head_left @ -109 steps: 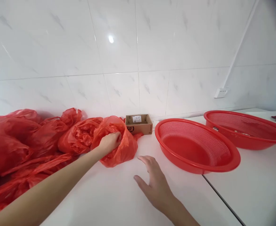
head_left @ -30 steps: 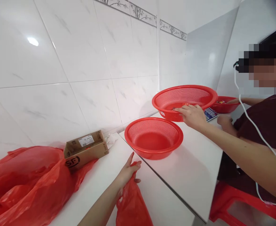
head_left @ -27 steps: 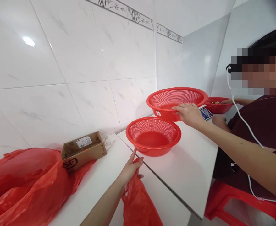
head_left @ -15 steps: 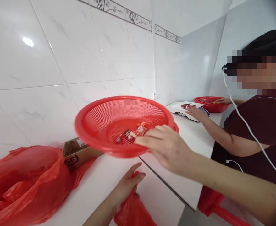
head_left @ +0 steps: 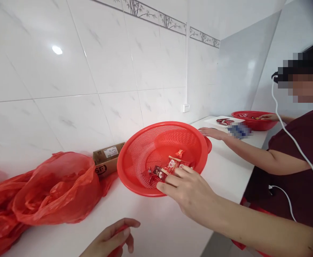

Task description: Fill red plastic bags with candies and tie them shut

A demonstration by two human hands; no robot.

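Note:
A red plastic colander is tilted toward me above the white table. My right hand is closed on its near rim, with the fingers over the inside. Several small wrapped sweets in red and dark wrappers lie in the colander, low and to the right. At the bottom of the view, my left hand is curled around part of a red plastic bag; most of that bag is out of the frame.
A large crumpled red bag lies on the table at left, beside a cardboard box. At right, a co-worker has one hand beside a white scale and another in a red basin.
The colander has moved right and lower, its inside now turned more toward me. My left hand has dropped toward the bottom edge with its bag. The co-worker's hand has left the scale's top.

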